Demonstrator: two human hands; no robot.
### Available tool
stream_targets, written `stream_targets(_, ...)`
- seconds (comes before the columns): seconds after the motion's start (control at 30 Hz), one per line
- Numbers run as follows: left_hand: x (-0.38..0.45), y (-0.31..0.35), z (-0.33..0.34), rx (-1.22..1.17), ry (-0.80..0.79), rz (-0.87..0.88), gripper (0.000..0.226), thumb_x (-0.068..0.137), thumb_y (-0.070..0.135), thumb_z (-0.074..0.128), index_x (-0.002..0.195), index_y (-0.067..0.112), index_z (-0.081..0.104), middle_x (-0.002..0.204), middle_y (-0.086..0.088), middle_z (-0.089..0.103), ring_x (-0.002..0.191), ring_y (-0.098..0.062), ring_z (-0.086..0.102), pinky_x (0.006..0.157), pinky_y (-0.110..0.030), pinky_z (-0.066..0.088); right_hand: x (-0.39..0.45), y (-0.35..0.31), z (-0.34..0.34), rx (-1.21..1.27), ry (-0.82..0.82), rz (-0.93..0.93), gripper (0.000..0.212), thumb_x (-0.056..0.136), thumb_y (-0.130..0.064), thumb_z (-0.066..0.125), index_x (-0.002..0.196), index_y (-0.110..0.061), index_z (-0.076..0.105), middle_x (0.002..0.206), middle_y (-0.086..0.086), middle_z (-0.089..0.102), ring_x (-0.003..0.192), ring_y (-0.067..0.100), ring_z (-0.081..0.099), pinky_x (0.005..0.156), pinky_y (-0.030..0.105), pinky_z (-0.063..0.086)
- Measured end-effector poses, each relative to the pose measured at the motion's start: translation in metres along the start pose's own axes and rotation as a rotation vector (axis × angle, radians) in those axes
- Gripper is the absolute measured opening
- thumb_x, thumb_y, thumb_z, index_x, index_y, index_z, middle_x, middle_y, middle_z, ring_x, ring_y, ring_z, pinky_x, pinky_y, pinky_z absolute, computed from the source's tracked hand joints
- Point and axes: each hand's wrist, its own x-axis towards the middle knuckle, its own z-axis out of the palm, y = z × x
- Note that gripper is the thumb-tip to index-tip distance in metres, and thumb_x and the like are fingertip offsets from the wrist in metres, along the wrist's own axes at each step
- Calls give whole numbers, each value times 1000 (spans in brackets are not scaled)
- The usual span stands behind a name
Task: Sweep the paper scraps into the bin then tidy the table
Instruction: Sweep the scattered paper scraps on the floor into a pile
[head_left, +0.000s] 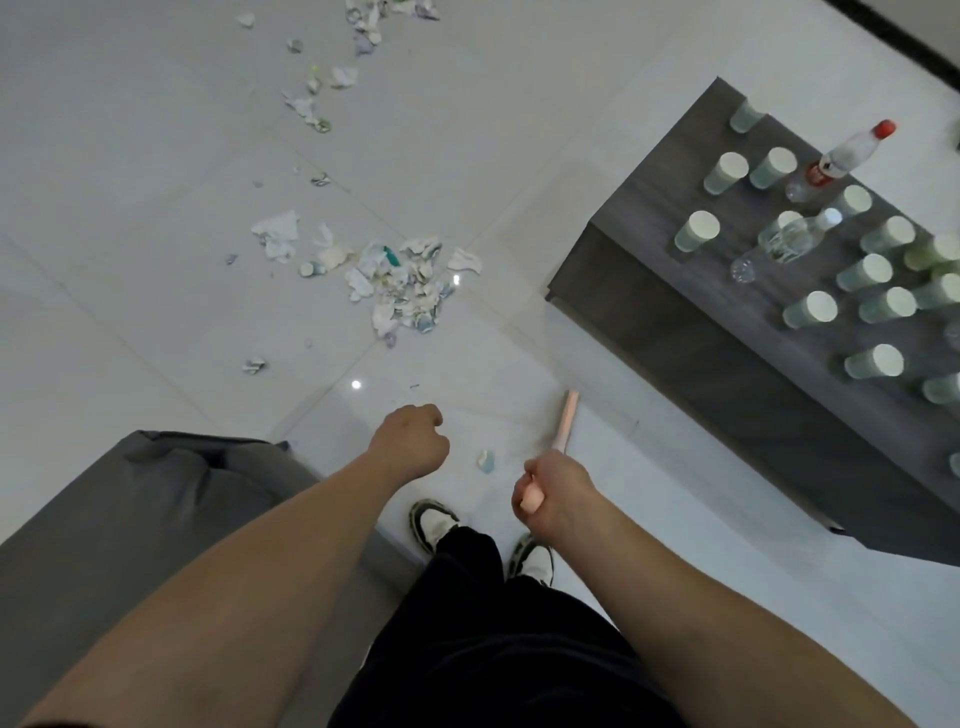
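The sweeping step is in hand, and by the look of the floor it has barely begun. The right hand (550, 499) has its grip clamped round a pink handle (565, 421), fingers curled tight about the near end, and the handle runs away from that grip and slightly right, towards the grey surface (675, 332). The left hand (413, 441) sits just left of it, fingers curled into a loose fist with nothing in them.

The paper scraps (400, 280) lie well ahead of the grip and a little to its left in 1 main heap, with a thinner trail (317, 104) running farther off beyond it. A single scrap (486, 461) rests between the 2 hands, close to the shoes.

The next move likely calls for bringing the left hand onto the handle and reaching the tool's head out past the heap, then drawing the paper together.

Much is hidden — the handle's far end fades out against the pale floor, so the head of the tool cannot be made out, and no bin shows anywhere. The surface is cut off at the right edge, its cups (698, 231) and bottles (841, 156) only partly seen.
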Motion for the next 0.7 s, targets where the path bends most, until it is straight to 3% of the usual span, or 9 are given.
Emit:
stream_targets(0.17,0,-20,1,-9,2,-39,46,88,21,48,134,19,50,134,-7,51,120,-25,47,91,-30,38,3,41,2,26,-115,115,24,92,5,37,107,-8,51,73,6,48,36,9,39,32,15,37)
stream_targets(0.27,-3,-36,0,-18,5,-88,46,88,21,48,133,19,50,133,-8,51,120,-25,47,92,-31,38,1,37,9,95,-295,176,12,96,1,40,94,-11,42,54,1,38,30,7,33,28,15,31)
stream_targets(0.4,-2,-50,-6,-21,19,-128,44,87,22,49,130,18,52,131,-10,52,119,-27,47,90,-31,40,0,4,20,178,-489,301,20,101,-11,44,83,-15,37,59,-5,26,31,6,29,32,9,25)
stream_targets(0.57,-3,-50,-14,-63,37,-141,46,85,23,50,131,19,52,129,-7,54,115,-24,50,84,-29,41,-26,0,59,-97,-514,117,4,99,-14,51,100,-12,47,62,0,39,35,7,33,30,14,30)
stream_targets(0.7,-2,-57,-32,-88,71,-148,46,86,24,50,131,19,52,129,-8,54,116,-25,50,88,-30,41,-41,1,82,-352,-409,-57,5,96,-6,51,98,-9,53,62,3,42,39,9,35,33,17,30)
